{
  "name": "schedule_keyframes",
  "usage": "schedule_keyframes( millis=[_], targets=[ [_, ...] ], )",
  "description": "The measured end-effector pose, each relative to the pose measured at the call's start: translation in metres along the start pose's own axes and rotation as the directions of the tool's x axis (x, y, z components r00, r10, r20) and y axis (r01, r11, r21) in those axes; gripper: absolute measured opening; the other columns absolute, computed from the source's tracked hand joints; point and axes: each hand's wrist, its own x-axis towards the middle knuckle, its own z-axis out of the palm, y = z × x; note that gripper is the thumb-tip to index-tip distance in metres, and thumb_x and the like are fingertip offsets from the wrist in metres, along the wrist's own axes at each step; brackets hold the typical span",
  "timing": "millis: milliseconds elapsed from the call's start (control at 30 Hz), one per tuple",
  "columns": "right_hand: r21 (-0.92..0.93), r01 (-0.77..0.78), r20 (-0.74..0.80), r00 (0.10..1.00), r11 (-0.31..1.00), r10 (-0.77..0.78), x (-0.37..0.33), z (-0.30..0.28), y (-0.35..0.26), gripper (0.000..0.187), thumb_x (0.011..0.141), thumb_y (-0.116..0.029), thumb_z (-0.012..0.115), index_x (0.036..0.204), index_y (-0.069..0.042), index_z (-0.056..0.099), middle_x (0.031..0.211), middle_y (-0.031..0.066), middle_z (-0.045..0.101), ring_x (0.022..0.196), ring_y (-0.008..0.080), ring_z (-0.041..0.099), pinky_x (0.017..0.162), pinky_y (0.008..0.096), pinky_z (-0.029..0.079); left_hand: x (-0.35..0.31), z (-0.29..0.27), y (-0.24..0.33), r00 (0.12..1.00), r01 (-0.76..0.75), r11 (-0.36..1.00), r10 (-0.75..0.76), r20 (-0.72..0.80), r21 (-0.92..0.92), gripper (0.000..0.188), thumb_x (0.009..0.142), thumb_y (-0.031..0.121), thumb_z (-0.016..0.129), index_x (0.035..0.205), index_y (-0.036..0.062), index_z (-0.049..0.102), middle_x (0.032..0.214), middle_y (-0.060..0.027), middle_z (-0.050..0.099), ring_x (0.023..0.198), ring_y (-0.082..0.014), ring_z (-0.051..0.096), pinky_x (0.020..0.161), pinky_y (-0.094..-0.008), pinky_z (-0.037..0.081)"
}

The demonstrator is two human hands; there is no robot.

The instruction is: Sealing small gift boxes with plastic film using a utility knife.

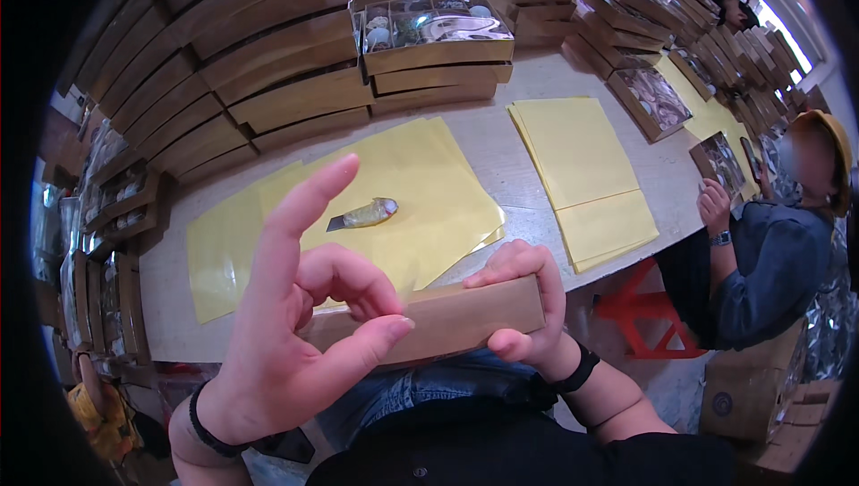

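A shallow brown cardboard box (456,316) is tilted up on its side near my body, its long plain wall facing me. My right hand (528,298) grips the box's right end, thumb on the near side and fingers over the top. In front of the box's left part is my left hand (313,316), index finger stretched upward. Its thumb and curled fingers come together in a pinch. A faint see-through sliver shows by those fingertips, too indistinct to name. Beyond lies a utility knife (365,214) wrapped in yellowish tape, on yellow paper sheets (429,164).
A second stack of yellow sheets (586,173) lies to the right on the table (492,128). Piled brown boxes (286,56) wall the far left. Clear-topped filled boxes (438,29) stand behind. At right, a co-worker (769,235) handles another box beside a red stool (649,316).
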Motion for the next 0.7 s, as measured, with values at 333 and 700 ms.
schedule_keyframes(
  millis=[333, 700],
  targets=[
    [0.011, -0.002, -0.007, 1.000, 1.000, 0.002, -0.001, 0.001, 0.001, 0.058, 0.074, -0.040, 0.085, 0.107, -0.006, 0.051, 0.098, 0.0072, 0.063, 0.087, 0.0153, 0.058, 0.080, 0.0282, 0.046, 0.012, -0.011, 0.003, 0.905, -0.047, 0.993, 0.087, 0.416, -0.105, 0.090, 0.076, -0.003, 0.077, 0.147, -0.0040, 0.024, 0.080, -0.0042, 0.065, 0.079, -0.0123, 0.061, 0.079, -0.0243, 0.044],
    [-0.004, 0.010, -0.010, 1.000, 1.000, -0.010, 0.000, 0.001, 0.002, 0.058, 0.075, -0.041, 0.084, 0.106, -0.005, 0.052, 0.096, 0.0069, 0.062, 0.084, 0.0152, 0.057, 0.076, 0.0281, 0.046, 0.010, -0.003, 0.007, 0.966, 0.201, 0.881, -0.107, 0.235, -0.428, 0.076, 0.080, -0.004, 0.069, 0.143, -0.0001, 0.026, 0.078, -0.0065, 0.057, 0.077, -0.0194, 0.065, 0.075, -0.0301, 0.052]
  ],
)
